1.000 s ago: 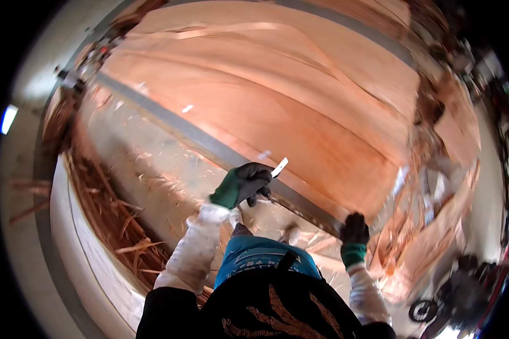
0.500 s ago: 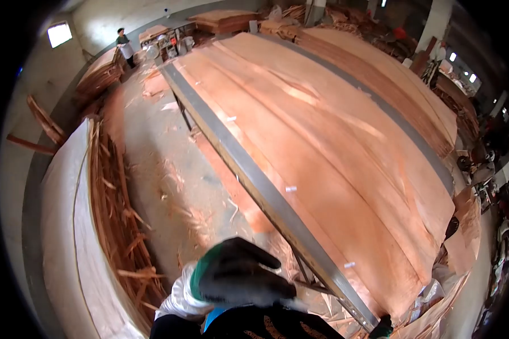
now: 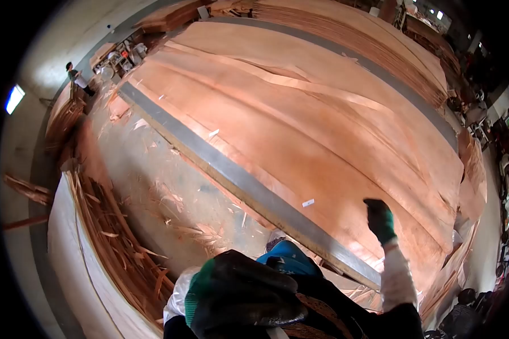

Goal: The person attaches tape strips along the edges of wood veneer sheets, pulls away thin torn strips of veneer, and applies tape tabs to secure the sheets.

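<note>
Workpiece: one wide wood sheet [image 3: 300,141], rippled, lying on the table [image 3: 226,168]; layers beneath it, if any, are not countable from where I stand. Handling: the sheet is probably thin, light for its area and limp, with a dry face that gives fair grip; it is likely to split along the grain. Take hold at the border beside the table's near grey edge, with both hands spread well apart. Left hand [image 3: 240,294]: on the near side of the table, gloved, fingers bent; a pale sliver [image 3: 277,333] shows below it, and I am unable to see whether it is gripped. Right hand [image 3: 380,219]: gloved, over the sheet on the table; its grip and contact are unclear to me. Count: two gloved hands, three white labels [image 3: 307,203] along the table's near side, one distant person [image 3: 79,79] beyond the table's far end
</note>
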A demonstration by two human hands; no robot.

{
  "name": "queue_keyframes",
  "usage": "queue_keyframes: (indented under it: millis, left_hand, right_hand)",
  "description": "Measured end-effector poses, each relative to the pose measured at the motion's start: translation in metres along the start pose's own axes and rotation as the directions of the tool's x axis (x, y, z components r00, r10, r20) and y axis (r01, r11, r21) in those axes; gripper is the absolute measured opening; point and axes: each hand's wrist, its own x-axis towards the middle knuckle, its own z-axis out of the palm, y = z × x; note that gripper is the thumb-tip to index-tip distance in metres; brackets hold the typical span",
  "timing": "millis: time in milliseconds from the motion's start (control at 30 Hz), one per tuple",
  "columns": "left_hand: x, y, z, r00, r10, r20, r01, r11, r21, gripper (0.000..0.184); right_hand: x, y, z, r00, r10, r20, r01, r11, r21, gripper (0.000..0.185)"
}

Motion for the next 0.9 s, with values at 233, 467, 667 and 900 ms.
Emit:
queue_keyframes:
  millis: [233, 467, 667, 900]
  left_hand:
    - [0.039, -0.112, -0.027, 0.974, -0.188, 0.128, 0.206, 0.968, -0.142, 0.049]
    - [-0.033, -0.263, -0.053, 0.605, -0.796, -0.006, 0.796, 0.605, 0.027, 0.038]
    - [-0.066, -0.423, -0.025, 0.77, -0.617, 0.159, 0.571, 0.779, 0.258, 0.041]
    - [-0.033, -0.581, 0.062, 0.631, -0.594, 0.499, 0.199, 0.745, 0.636, 0.066]
  right_hand:
    - [0.237, -0.033, 0.064, 1.0, 0.021, -0.021, -0.023, 0.995, -0.095, 0.069]
    - [0.309, -0.021, 0.13, 0.975, 0.193, -0.109, -0.21, 0.961, -0.178, 0.078]
    - [0.244, -0.065, 0.132, 0.984, 0.094, -0.154, -0.118, 0.981, -0.151, 0.068]
    - [0.236, -0.093, 0.119, 0.977, 0.078, -0.199, -0.12, 0.971, -0.208, 0.058]
